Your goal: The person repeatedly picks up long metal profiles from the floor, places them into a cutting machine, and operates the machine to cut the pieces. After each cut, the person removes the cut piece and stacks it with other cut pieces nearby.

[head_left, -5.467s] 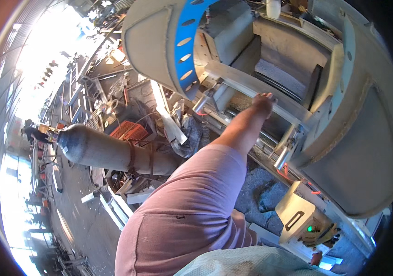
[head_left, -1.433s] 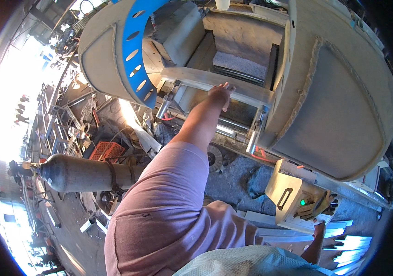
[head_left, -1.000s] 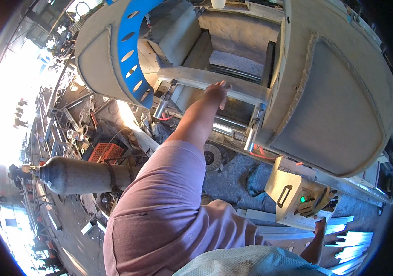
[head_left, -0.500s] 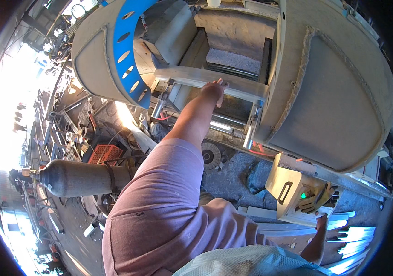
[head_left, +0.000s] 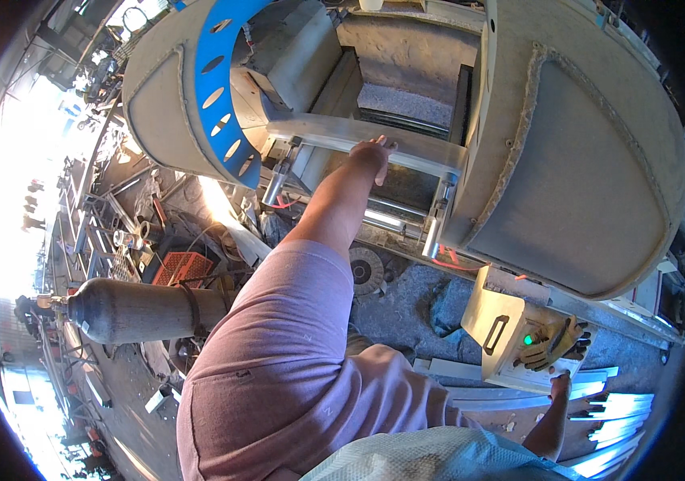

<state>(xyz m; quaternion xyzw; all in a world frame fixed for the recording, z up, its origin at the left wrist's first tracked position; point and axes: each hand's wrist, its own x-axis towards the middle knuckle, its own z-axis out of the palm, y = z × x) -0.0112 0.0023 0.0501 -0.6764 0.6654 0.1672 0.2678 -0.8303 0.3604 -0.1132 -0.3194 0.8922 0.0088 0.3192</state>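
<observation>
My left hand (head_left: pixel 373 156) rests on a pale metal crossbar (head_left: pixel 318 131) at the front of a large machine frame, fingers partly spread and thumb hanging below. At the lower right my right hand (head_left: pixel 561 386) is at the near edge of a cream control box (head_left: pixel 488 309). Its fingers are bent in against the panel; what they press or hold is too small to make out. Yellow work gloves with dark fingertips (head_left: pixel 549 346) lie on the box beside a lit green lamp (head_left: pixel 528 340).
Two curved grey side panels (head_left: pixel 579 176) flank the machine, the left one edged by a slotted blue strip (head_left: pixel 222 124). Metal cylinders (head_left: pixel 432 234) hang beneath the crossbar. A grey gas cylinder (head_left: pixel 146 311) lies at left near scrap and an orange grate (head_left: pixel 184 268). Metal strips (head_left: pixel 619 417) lie lower right.
Both hands keep their places on the crossbar and the control box. The whole view has shifted very slightly.
</observation>
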